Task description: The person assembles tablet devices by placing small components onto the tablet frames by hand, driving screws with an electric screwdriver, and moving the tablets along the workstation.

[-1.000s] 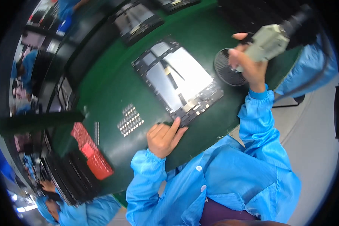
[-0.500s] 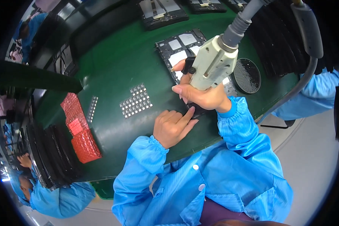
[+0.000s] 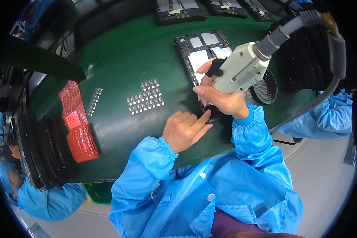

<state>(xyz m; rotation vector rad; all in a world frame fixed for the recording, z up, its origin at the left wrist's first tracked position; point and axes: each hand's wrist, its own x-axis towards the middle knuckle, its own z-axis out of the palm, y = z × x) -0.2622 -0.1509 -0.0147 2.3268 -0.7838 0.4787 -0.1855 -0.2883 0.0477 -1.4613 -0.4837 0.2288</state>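
Observation:
A black tablet-like device frame (image 3: 197, 58) with silvery white panels lies in front of me, tilted slightly to the left. My right hand (image 3: 222, 99) is closed around a cream hand-held tool (image 3: 242, 67) with a black trigger piece, held upright over the frame's near part. The tool's tip is hidden behind the hand. At the frame's near left corner my left hand (image 3: 184, 131) has its index finger on top and its thumb at the edge, the other fingers curled. Left of it, rows of small black-and-white pieces (image 3: 146, 99) lie on the green table (image 3: 119, 139).
A grey hose (image 3: 339, 55) runs from the tool to the right. A round dish of tiny parts (image 3: 264, 89) stands beside the frame. Red bubble wrap (image 3: 81, 144) and a black stack (image 3: 47, 152) lie left. More device frames (image 3: 180, 12) sit at the back. Co-workers' blue sleeves (image 3: 321, 115) flank the table.
The view has shifted a little. The cream tool and my right hand have moved slightly right along with the frame. Both hands keep their hold.

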